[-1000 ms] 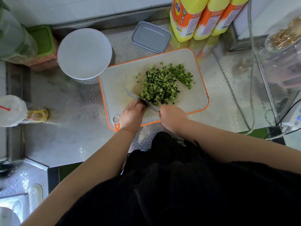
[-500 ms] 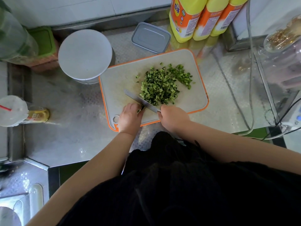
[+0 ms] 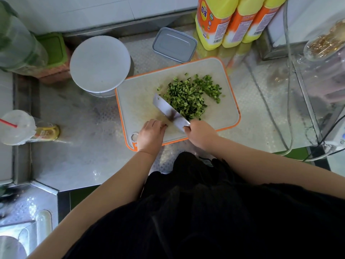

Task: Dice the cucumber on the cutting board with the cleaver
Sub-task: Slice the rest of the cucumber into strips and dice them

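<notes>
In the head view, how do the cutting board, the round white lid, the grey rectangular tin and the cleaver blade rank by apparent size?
1. cutting board
2. round white lid; it sits higher, nearer the camera, so it may look larger than it is
3. grey rectangular tin
4. cleaver blade; seen tilted, so uncertain against the tin

Steel counter (image 3: pixel 89 157) w/ embossed pattern carries: orange-rimmed cutting board (image 3: pixel 220 71), white round lid (image 3: pixel 99 62), grey tin (image 3: pixel 174 44), 3 yellow bottles (image 3: pixel 214 25), lidded cup (image 3: pixel 16 128) at left.
</notes>
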